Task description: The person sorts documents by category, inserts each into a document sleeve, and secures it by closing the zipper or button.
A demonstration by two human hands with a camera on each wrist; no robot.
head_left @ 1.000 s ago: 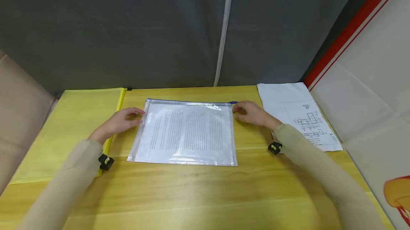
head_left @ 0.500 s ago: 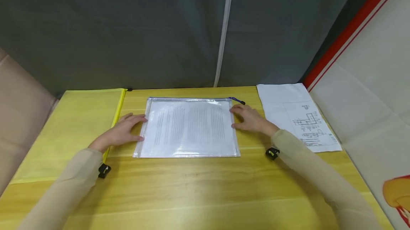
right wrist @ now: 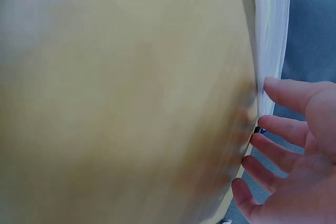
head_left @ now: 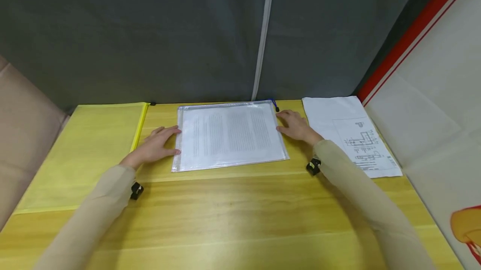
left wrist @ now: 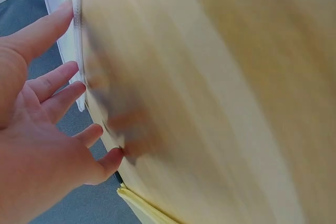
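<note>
Zip pouch [head_left: 230, 135] lies flat at the table's [head_left: 240, 220] 12 o'clock edge, between the flat, empty left hand [head_left: 158, 148] and right hand [head_left: 297, 126]; uneven pressure could skew it.

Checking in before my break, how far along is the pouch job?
Looks done: a printed sheet is inside the clear pouch, whose blue zip pull sits at the right end. In hand: left hand and right hand flank its sides. Left: loose sheet and yellow pouch lie untouched.
</note>
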